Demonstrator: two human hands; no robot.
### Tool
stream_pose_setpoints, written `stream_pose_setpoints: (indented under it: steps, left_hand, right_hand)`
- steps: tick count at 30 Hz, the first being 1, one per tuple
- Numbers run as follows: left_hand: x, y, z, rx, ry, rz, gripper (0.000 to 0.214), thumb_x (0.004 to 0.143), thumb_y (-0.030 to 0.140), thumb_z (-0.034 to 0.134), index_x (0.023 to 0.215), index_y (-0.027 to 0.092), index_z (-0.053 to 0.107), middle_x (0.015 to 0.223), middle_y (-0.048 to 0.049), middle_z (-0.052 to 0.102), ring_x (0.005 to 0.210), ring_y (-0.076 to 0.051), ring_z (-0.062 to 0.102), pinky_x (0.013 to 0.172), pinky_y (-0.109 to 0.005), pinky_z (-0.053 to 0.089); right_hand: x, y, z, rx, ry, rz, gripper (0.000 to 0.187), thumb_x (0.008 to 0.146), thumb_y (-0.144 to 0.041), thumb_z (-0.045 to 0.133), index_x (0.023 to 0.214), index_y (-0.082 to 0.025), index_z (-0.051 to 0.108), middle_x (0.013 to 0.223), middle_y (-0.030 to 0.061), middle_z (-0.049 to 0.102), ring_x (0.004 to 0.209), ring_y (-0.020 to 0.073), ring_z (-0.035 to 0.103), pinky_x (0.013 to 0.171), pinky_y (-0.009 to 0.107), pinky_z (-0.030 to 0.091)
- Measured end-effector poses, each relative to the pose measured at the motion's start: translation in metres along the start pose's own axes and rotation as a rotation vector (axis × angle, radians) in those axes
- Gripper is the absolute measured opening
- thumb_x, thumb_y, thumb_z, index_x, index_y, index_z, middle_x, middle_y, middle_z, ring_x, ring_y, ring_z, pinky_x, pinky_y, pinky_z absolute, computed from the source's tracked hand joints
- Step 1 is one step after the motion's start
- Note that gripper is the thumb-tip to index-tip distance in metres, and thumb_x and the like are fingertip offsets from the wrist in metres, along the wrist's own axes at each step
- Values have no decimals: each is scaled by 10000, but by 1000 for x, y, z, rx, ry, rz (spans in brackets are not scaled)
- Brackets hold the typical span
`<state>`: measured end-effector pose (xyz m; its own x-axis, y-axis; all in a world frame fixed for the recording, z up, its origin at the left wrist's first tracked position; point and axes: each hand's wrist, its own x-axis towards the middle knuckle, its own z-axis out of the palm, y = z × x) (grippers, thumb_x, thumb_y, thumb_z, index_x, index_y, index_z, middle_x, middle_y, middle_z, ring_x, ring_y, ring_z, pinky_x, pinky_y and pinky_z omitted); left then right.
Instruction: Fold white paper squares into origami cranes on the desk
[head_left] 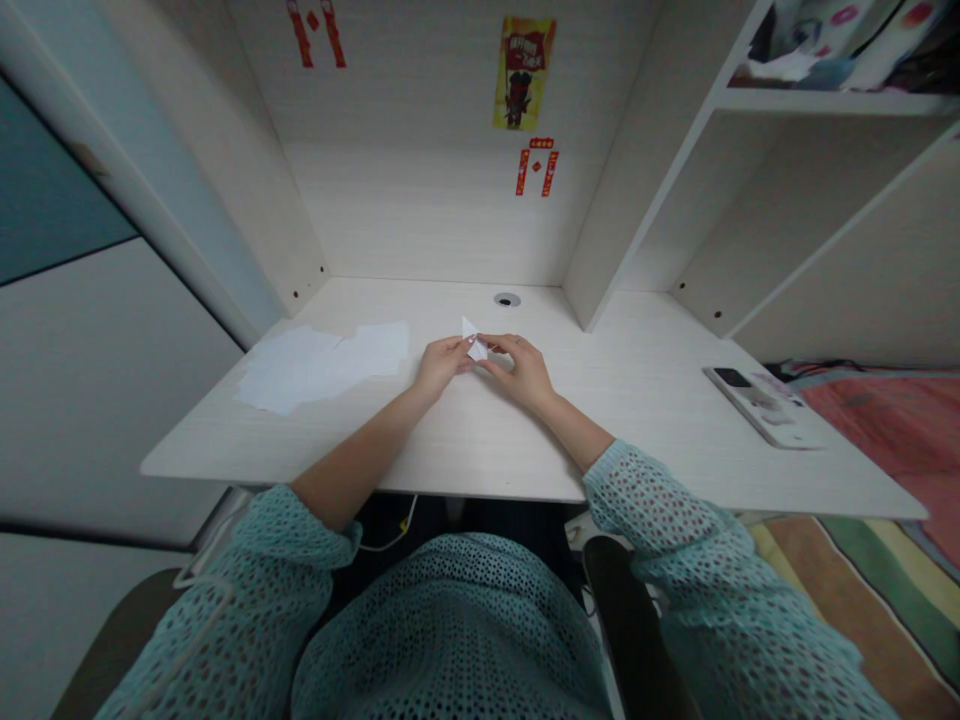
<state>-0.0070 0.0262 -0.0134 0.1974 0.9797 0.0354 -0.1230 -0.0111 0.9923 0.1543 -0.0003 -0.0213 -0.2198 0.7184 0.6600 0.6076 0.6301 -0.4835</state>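
Observation:
A small piece of folded white paper (477, 349) is held between my two hands above the middle of the desk, one pointed corner sticking up. My left hand (441, 366) pinches its left side between thumb and fingers. From the right, my right hand (523, 372) grips the other side, thumb below and index finger above. Fingertips cover part of the paper, so its full shape is hidden.
Several white paper sheets (322, 365) lie overlapping on the left of the white desk (480, 450). A phone-like device (763, 408) rests at the right. Behind is a cable hole (508, 300); an upright divider (637, 170) stands back right.

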Motion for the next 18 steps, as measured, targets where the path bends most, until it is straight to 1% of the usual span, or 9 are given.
stream_pose_setpoints:
  steps: [4, 7, 10, 13, 15, 18]
  left_hand:
    - [1, -1, 0, -21, 4, -19, 446, 608, 567, 700, 813, 171, 682, 798, -72, 685, 710, -152, 616, 694, -271, 466]
    - [2, 0, -1, -43, 2, -21, 419, 647, 548, 683, 830, 171, 678, 818, -78, 689, 745, -163, 634, 706, -280, 459]
    - [4, 0, -2, -47, 5, -12, 408, 667, 533, 672, 846, 167, 677, 841, -84, 695, 776, -173, 638, 716, -278, 452]
    - [5, -1, -2, -32, 10, 12, 391, 673, 512, 674, 845, 160, 679, 851, -84, 697, 781, -169, 630, 712, -266, 445]
    - [5, -2, -2, -21, 8, 23, 376, 671, 497, 680, 834, 158, 680, 848, -81, 696, 767, -162, 623, 698, -259, 440]
    - [5, -3, -1, -16, -7, 29, 369, 671, 489, 680, 833, 157, 681, 840, -77, 694, 757, -155, 616, 692, -253, 437]
  right_hand:
    - [0, -2, -1, 31, -14, 33, 345, 837, -292, 537, 1176, -247, 579, 1011, 61, 662, 893, 196, 594, 848, 368, 454]
    - [1, -5, -1, 113, 4, 95, 337, 840, -279, 507, 1166, -240, 581, 1071, 64, 652, 872, 180, 606, 848, 352, 461]
    - [2, -4, 1, 248, 4, 182, 310, 841, -269, 470, 1125, -226, 588, 1097, 66, 643, 827, 158, 616, 791, 320, 481]
    - [3, 0, 3, 328, -6, 221, 296, 826, -251, 461, 1097, -210, 573, 1070, 69, 641, 779, 140, 619, 734, 295, 486]
    - [2, 3, 4, 308, 13, 244, 294, 812, -244, 472, 1093, -204, 549, 1055, 71, 634, 743, 135, 616, 698, 289, 484]
    - [1, 5, 3, 177, 9, 269, 298, 812, -255, 486, 1105, -214, 522, 1021, 62, 635, 699, 140, 605, 664, 295, 472]
